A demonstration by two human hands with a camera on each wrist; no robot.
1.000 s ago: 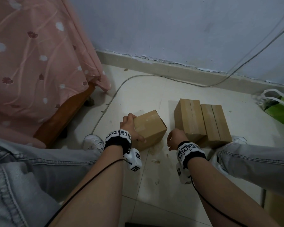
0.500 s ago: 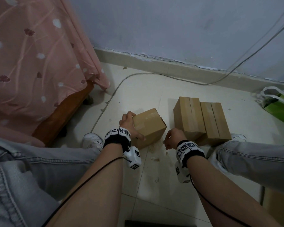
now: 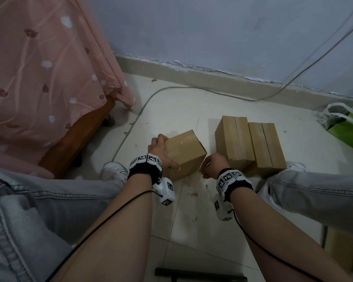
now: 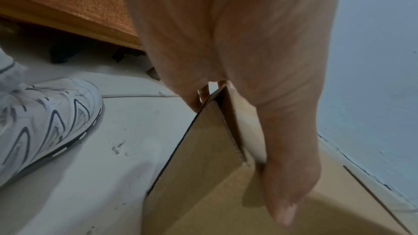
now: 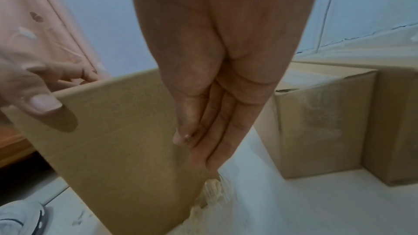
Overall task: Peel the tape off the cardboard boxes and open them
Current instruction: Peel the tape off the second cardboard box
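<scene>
A small cardboard box (image 3: 183,151) stands on the tiled floor between my knees. My left hand (image 3: 160,151) grips its left side, the thumb (image 4: 285,203) on the near face and the fingers over the far edge. At the box's lower right corner, my right hand (image 3: 210,167) pinches a strip of clear tape (image 5: 212,190) between thumb and fingers. The tape runs down along the edge of the box (image 5: 117,131). Two taped boxes (image 3: 233,139) (image 3: 266,147) stand side by side to the right.
A bed with a pink flowered cover (image 3: 39,78) and a wooden frame (image 3: 75,139) stands at the left. A white cable (image 3: 171,88) lies along the wall. A green bag (image 3: 346,129) sits at the far right. My white shoe (image 3: 113,171) is beside the box.
My right hand has edged a little left, closer to the small box's lower right corner. The left hand keeps its hold on the box.
</scene>
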